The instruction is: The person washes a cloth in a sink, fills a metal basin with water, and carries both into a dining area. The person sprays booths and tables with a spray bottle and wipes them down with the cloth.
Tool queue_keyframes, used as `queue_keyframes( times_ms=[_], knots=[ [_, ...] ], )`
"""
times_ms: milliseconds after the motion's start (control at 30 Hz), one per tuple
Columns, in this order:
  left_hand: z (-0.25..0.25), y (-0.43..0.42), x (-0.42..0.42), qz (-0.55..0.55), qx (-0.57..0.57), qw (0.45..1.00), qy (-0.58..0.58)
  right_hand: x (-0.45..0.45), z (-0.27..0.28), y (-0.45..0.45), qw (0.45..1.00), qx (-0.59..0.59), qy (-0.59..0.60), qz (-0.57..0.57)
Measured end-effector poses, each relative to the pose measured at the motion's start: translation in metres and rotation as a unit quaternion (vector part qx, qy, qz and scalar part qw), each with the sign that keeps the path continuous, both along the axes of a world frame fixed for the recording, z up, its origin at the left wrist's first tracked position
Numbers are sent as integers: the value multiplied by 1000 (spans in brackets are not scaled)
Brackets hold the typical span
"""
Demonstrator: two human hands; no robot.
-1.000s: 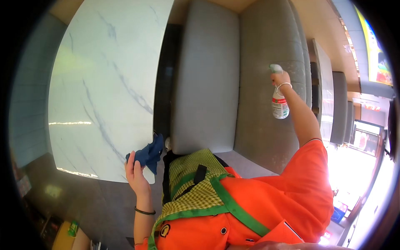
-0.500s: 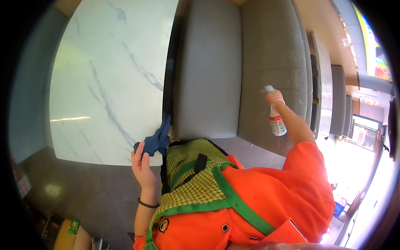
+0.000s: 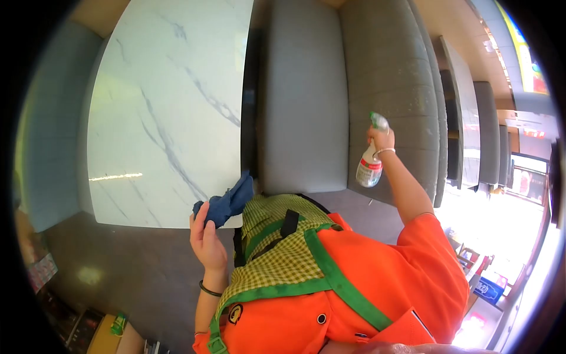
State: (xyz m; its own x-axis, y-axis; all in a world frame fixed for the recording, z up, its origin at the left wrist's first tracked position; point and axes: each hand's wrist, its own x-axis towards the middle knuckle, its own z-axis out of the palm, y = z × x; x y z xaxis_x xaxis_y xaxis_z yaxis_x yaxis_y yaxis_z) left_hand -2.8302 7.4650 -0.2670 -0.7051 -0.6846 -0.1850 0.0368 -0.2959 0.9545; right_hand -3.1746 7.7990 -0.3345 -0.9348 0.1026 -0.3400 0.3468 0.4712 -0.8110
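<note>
Loosely rumpled cloth (image 3: 224, 205) (plus rounded bottle (image 3: 369, 169)).

Left hand (image 3: 209, 243) holds blue cloth (image 3: 227, 204); right hand (image 3: 383, 139), spray bottle (image 3: 369, 170).

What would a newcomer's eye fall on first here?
Probably the bright orange shirt under a yellow-green checked apron, at the bottom. Then, perhaps, the white grey-veined tabletop at left, where the left hand holds a dark blue cloth. At right, the right hand grips a white green-topped spray bottle.
</note>
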Motion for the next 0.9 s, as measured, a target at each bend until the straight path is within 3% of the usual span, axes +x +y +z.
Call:
queue_keyframes(
  times_ms=[67,233,400,467,600,733,900],
  knots=[
    [3,4,-2,1,-2,1000,3,-23,14,-9,998,-52,32,32],
    [6,18,-6,55,22,998,-21,-96,23,-27,998,4,62,-24],
    [-1,27,-16,92,21,995,-32,-188,20,-57,997,-34,58,35],
    [-8,25,-18,122,18,991,-54,-225,13,-81,997,-26,77,7],
    [-24,32,-23,132,-8,987,-87,-274,3,-112,992,97,80,7],
    [-10,37,-46,156,-20,979,-129,-315,-14,-128,995,33,84,37],
    [-12,43,-47,173,-20,971,-163,-345,-29,-147,992,84,84,39]
  ],
)
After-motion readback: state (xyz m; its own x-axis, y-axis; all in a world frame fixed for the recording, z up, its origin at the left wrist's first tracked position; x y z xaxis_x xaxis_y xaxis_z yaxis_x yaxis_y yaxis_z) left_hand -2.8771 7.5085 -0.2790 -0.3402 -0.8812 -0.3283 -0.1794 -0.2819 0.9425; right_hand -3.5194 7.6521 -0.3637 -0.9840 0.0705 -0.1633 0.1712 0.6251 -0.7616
